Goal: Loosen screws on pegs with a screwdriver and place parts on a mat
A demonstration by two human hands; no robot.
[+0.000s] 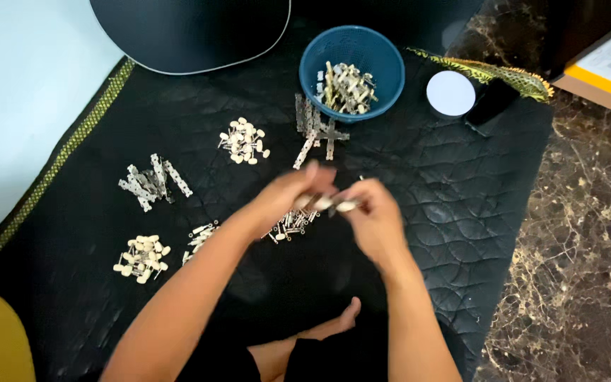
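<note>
Two bare hands work a small pale metal strip over a black quilted mat on the floor.

Nearest, a bare foot (334,324) rests on the black quilted mat (461,212). Above it the left hand (284,194) and right hand (373,216) meet, fingers pinched together on the small pale metal strip (335,205), blurred, held just over a heap of small silvery pins (293,224). To the left lie piles of cream round-headed pieces (141,258) and perforated metal strips (151,181). Farther off, more strips (316,131) lie beside a blue plastic basket (376,53) holding assembled pieces, with a white round lid (450,93) to its right.
</note>
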